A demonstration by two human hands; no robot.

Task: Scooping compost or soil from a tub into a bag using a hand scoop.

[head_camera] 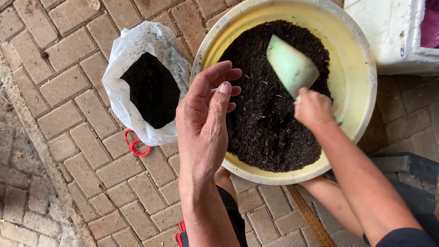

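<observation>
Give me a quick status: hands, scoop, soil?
Right hand grips pale green scoop, dug into dark soil. Left hand open, empty, over yellow basin rim. Nothing blocking.

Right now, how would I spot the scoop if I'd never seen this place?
Find the big yellow basin of dark soil on the brick paving. The scoop lies on that soil, gripped by the right hand. It is the only pale green thing there.

Packages on the paving: one bag, one foam box.
White plastic bag (137,45), upper left of centre, mouth rolled open, dark soil inside, faint greenish print on its right side, red handle loops at its lower edge. White foam box (388,36), top right corner, partly cut off by frame edge, chipped rim, pink lining inside.
</observation>
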